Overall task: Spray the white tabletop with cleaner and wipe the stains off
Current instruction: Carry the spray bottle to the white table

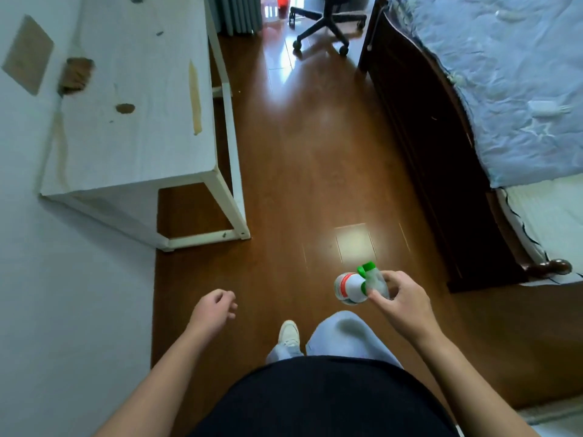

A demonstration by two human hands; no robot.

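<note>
The white tabletop [142,146] runs along the wall at the upper left. It bears a brown blot [125,108], a long yellowish streak [195,99] near its right edge and a brown crumpled cloth [76,75] by the wall. My right hand [402,302] grips a spray bottle [355,287] with a white body, red band and green nozzle, low over the floor and well short of the table. My left hand [216,309] hangs loosely curled and holds nothing.
A bed with a dark wooden frame [422,146] and blue cover [511,74] fills the right side. A black wheeled office chair [325,23] stands at the far end. Brown wooden floor [309,152] lies between table and bed. My shoe [288,334] shows below.
</note>
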